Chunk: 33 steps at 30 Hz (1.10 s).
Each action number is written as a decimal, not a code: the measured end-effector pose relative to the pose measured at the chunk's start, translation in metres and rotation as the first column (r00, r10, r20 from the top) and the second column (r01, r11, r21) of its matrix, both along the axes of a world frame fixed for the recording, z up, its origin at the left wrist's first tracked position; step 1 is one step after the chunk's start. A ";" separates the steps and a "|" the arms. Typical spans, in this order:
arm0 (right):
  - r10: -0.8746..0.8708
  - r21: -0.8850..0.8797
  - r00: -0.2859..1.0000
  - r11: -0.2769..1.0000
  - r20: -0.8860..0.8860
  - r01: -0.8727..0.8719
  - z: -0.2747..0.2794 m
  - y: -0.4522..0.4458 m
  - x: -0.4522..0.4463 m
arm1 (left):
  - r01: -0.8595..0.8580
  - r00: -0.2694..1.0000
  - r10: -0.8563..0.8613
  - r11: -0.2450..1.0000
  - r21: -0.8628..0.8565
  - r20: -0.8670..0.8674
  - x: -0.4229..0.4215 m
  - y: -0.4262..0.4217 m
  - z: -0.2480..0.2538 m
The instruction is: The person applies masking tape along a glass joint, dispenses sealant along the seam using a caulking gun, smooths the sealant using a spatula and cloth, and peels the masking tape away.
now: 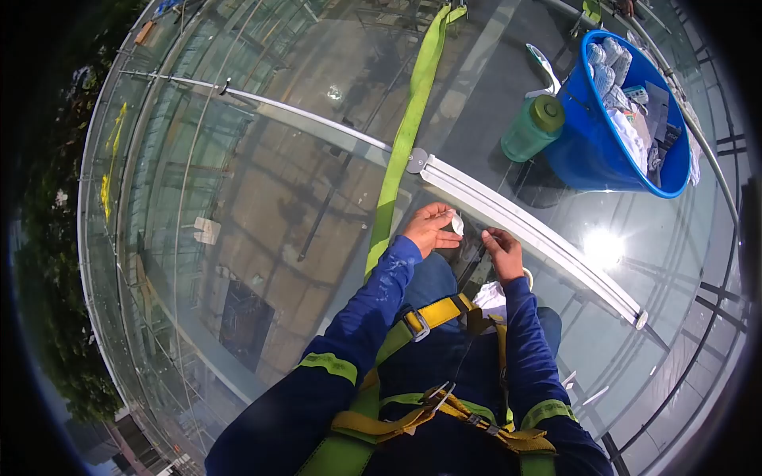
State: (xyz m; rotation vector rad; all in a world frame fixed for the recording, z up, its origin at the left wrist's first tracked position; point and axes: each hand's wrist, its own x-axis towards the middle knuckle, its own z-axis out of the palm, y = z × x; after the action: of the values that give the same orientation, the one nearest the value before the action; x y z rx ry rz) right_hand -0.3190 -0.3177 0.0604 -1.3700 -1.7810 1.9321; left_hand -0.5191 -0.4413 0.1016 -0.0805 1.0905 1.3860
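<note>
My left hand [430,230] pinches a small white scrap [456,224] between thumb and fingers; whether it is paper or cloth I cannot tell. Close by on the right, my right hand [505,255] has its thumb and forefinger pressed together. What it holds, if anything, is too small to make out. A crumpled white cloth [491,299] lies under my right wrist, by my lap. Beside that wrist a pale ring-shaped thing [529,278] shows in part. Both hands are just in front of a white metal rail [524,230] lying across the glass.
A blue bucket [575,155] full of bundled rolls and cloths leans at upper right, next to a green bottle [532,129] and a white-and-green tool handle [542,67]. A lime strap [413,119] runs past my left hand. I wear a yellow-green harness [436,312] above see-through glass panels.
</note>
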 end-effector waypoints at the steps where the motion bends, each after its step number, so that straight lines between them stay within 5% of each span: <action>1: -0.036 -0.353 0.999 0.935 -0.004 0.032 0.028 0.003 -0.026 | 0.000 1.000 0.001 1.000 -0.029 0.008 -0.003 0.009 0.005; 2: -0.082 -0.527 0.987 0.850 -0.138 -0.004 0.026 0.007 -0.047 | 0.018 1.000 -0.017 0.999 -0.047 0.011 -0.010 0.019 0.004; 8: -0.179 -0.701 0.896 0.690 -0.406 -0.180 -0.016 0.005 -0.071 | 0.057 0.998 -0.056 0.995 -0.087 0.023 -0.024 0.039 0.000; 11: -0.174 -0.669 0.922 0.735 -0.346 -0.112 -0.042 0.011 -0.097 | 0.120 0.903 -0.293 0.873 -0.472 -0.313 -0.056 0.064 -0.014; 14: -0.319 -0.789 0.923 0.614 -0.214 0.029 -0.055 0.015 -0.131 | 0.059 0.298 -0.478 0.873 -0.484 -0.826 -0.103 0.076 -0.066; 17: -0.497 -0.902 0.864 0.406 -0.081 0.149 -0.069 0.005 -0.165 | 0.070 0.456 -0.385 0.914 -0.399 -0.803 -0.126 0.104 -0.076; 20: -0.643 -0.937 0.765 0.272 -0.010 0.217 -0.075 0.004 -0.196 | -0.016 0.327 -0.502 0.844 -0.536 -0.800 -0.138 0.136 -0.062; 24: -0.728 -0.929 0.686 0.241 0.018 0.281 -0.074 0.020 -0.197 | -0.053 -0.185 -0.615 0.785 -0.617 -0.766 -0.129 0.167 -0.060; 25: -0.737 -0.924 0.675 0.225 0.046 0.309 -0.072 0.025 -0.193 | -0.049 -0.211 -0.634 0.767 -0.640 -0.744 -0.131 0.173 -0.070; 28: -0.759 -0.936 0.649 0.188 0.054 0.298 -0.077 0.018 -0.182 | 0.056 -0.219 -0.760 0.616 -0.786 -0.612 -0.161 0.177 -0.094; 33: -0.761 -0.953 0.646 0.152 0.056 0.262 -0.082 0.013 -0.194 | 0.111 -0.100 -0.750 0.644 -0.757 -0.653 -0.185 0.178 -0.092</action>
State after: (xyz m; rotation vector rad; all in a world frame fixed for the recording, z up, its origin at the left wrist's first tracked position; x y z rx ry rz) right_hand -0.5126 -0.3046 -0.0221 -1.2587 0.2962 2.4630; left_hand -0.7041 -0.2631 0.0101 1.0334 2.3412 0.1802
